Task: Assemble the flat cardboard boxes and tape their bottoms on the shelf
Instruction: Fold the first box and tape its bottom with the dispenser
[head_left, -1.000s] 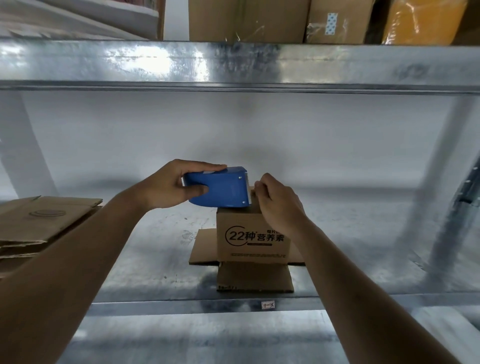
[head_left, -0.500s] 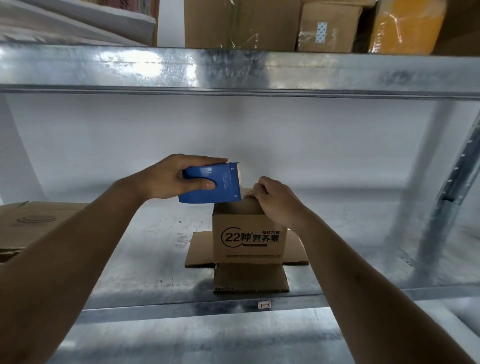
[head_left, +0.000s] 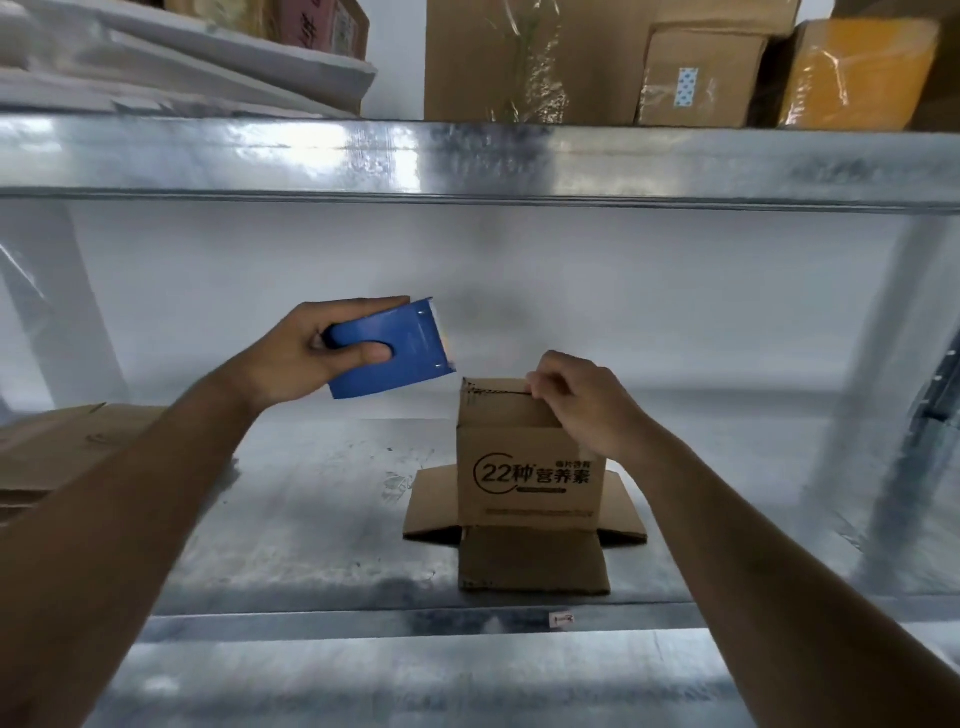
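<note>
Landmark: the small cardboard box (head_left: 524, 462), standing upside down on the metal shelf (head_left: 311, 519), its four lower flaps splayed flat around it.
Box top: the closed bottom flaps face up, with their seam running left to right across the top face.
Right hand (head_left: 582, 402): fingers curled over the box's upper right edge, pinching at the seam end, apparently a tape end, though that is too small to tell.
Left hand (head_left: 306, 358): wrapped around the blue tape dispenser (head_left: 395, 353), thumb on its near face.
Dispenser from box: up and to the left, clear of the top, not touching; its open end tilts down toward the box's left top corner.
Nearer hand: the right, already on the box.
Judgement: the seam looks taped or nearly so.
Flat boxes (head_left: 62, 447): a stack well left of the box, still unfolded.
</note>
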